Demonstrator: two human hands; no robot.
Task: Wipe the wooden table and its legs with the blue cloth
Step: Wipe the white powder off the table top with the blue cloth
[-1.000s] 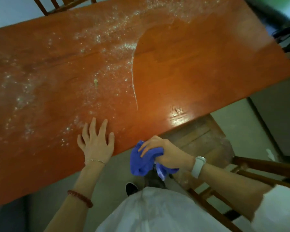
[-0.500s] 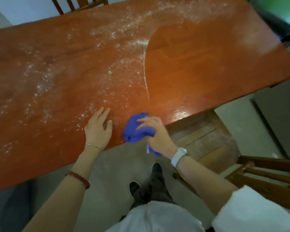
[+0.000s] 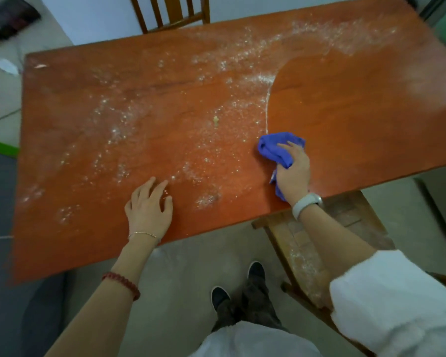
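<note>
Two shoes [image 3: 255,271], dark, on the floor [image 3: 180,274] nearest the viewer, below white sleeves. One chair [image 3: 317,243], wooden, tucked under the near right edge of the tabletop [image 3: 358,119], its seat dusted white. One red bead bracelet [image 3: 121,282] on the left forearm; one thin chain at the left wrist. Left hand [image 3: 148,207]: palm down on the tabletop by the near edge, fingers [image 3: 151,185] straight and slightly spread, holding nothing. One white watch [image 3: 305,204] on the right wrist. Right hand [image 3: 292,168]: on the tabletop to the right of the left hand, fingers curled round the cloth [image 3: 276,148]. Cloth: blue, bunched, pressed to the tabletop, a tail hanging below the palm. Powder [image 3: 129,130]: white, scattered over the left and middle of the tabletop; a curved line of it ends just beside the cloth, with clean wood to its right. One yellowish crumb [image 3: 216,121] mid-table. One second chair [image 3: 170,11], slatted back, at the far edge.
</note>
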